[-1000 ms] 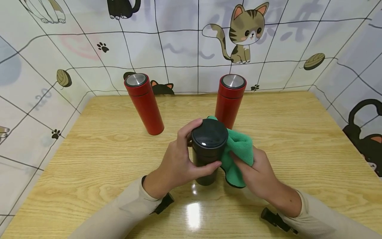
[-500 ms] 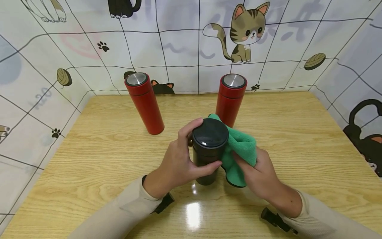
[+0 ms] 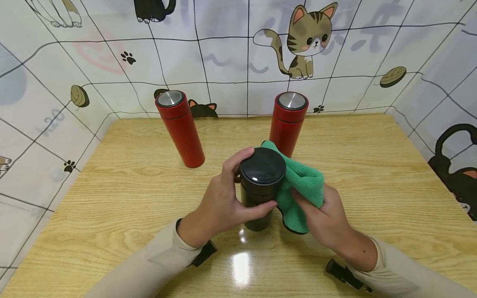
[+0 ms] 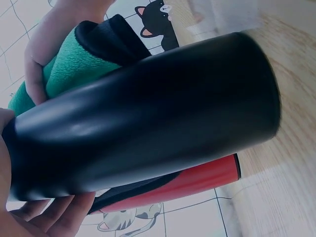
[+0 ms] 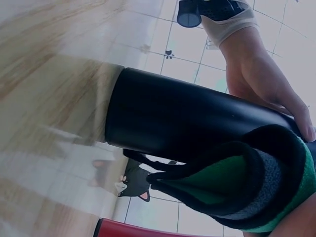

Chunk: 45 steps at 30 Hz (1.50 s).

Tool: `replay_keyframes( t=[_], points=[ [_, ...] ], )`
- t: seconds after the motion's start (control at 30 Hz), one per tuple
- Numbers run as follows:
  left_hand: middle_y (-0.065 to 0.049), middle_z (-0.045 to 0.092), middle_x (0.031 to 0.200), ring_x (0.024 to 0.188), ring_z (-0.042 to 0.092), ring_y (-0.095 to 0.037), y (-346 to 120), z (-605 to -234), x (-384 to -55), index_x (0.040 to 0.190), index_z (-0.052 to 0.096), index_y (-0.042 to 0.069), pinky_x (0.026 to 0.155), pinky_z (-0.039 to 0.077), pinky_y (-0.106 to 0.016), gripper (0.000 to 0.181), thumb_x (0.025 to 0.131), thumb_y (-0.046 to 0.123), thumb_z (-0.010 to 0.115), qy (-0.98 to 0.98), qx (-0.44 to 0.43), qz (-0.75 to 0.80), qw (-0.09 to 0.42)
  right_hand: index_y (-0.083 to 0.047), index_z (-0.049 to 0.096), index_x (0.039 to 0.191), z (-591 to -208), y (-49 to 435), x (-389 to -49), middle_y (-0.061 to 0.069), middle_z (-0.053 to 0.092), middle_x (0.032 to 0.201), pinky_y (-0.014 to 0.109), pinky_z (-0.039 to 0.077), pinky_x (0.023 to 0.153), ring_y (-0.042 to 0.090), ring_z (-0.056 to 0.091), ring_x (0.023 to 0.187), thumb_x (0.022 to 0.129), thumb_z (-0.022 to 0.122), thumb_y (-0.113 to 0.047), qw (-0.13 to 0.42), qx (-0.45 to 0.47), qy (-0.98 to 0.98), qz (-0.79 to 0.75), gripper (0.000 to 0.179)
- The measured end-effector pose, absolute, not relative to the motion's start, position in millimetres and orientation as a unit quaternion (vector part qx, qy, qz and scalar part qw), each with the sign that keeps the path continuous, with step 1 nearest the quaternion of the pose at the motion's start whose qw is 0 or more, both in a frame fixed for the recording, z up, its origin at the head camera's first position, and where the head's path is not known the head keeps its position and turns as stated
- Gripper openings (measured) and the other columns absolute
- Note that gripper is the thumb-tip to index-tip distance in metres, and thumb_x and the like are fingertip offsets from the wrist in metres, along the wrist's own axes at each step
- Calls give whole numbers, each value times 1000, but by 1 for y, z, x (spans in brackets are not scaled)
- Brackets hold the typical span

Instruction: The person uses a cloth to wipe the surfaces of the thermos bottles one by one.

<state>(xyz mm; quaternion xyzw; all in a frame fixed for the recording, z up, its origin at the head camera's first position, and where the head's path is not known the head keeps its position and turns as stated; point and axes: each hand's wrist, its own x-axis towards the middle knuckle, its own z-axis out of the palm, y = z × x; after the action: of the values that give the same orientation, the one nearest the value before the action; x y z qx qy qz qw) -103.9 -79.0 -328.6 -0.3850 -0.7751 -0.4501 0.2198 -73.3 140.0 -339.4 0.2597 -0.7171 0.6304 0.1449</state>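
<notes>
A black thermos bottle stands upright near the middle of the table, its glossy dark lid facing up. My left hand grips it around the upper part, thumb across the front and index finger up at the lid's edge. On the bottle's right side my right hand holds a folded green cloth with a black border, thumb on top of it. The cloth lies right against the bottle. In the right wrist view the cloth's open fold shows a grey-blue inner face beside the black bottle.
Two red thermos bottles with silver lids stand farther back, one at the left and one at the right, partly behind the cloth. The wooden table meets a cat-patterned covering at the back and sides.
My right hand and the green cloth have shifted slightly to the right, the fold widening out from the black thermos bottle. The left hand and the bottle have stayed in place.
</notes>
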Motion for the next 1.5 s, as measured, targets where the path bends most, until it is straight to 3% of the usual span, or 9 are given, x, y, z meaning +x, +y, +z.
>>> replay_keyframes(
  t=[0.13, 0.27, 1.1, 1.33, 1.5],
  points=[
    [-15, 61, 130, 113, 65, -21, -80, -328, -104, 145, 23, 2, 86, 59, -24, 104, 69, 22, 91, -773, -390, -451, 218, 4, 60, 133, -339, 140, -73, -3, 67, 130, 18, 55, 92, 6, 66, 115, 92, 54, 15, 160, 263, -702, 642, 43],
    [-16, 61, 130, 112, 66, -22, -81, -327, -103, 145, 23, 3, 85, 59, -24, 105, 68, 22, 92, -774, -391, -449, 214, 3, 59, 135, -340, 140, -74, -3, 66, 131, 17, 56, 89, 5, 67, 111, 90, 50, 20, 139, 273, -700, 645, 49],
    [-12, 64, 126, 109, 66, -17, -86, -319, -105, 145, 23, 4, 80, 60, -23, 106, 68, 26, 92, -789, -401, -422, 197, 4, 57, 137, -337, 141, -74, -1, 65, 135, 18, 54, 94, 7, 64, 119, 94, 51, 15, 139, 278, -710, 632, 45],
    [-7, 66, 126, 104, 69, -14, -91, -317, -105, 146, 26, 7, 76, 59, -19, 105, 67, 32, 91, -803, -396, -403, 187, 0, 55, 140, -337, 140, -73, 0, 61, 140, 22, 54, 96, 9, 63, 122, 94, 49, 16, 98, 278, -714, 635, 49],
    [-7, 67, 124, 102, 69, -14, -92, -315, -105, 146, 27, 8, 74, 58, -19, 104, 67, 34, 91, -807, -399, -394, 187, 2, 58, 136, -336, 141, -71, -5, 65, 134, 19, 54, 95, 6, 64, 118, 93, 53, 14, 128, 259, -727, 623, 46]
  ],
)
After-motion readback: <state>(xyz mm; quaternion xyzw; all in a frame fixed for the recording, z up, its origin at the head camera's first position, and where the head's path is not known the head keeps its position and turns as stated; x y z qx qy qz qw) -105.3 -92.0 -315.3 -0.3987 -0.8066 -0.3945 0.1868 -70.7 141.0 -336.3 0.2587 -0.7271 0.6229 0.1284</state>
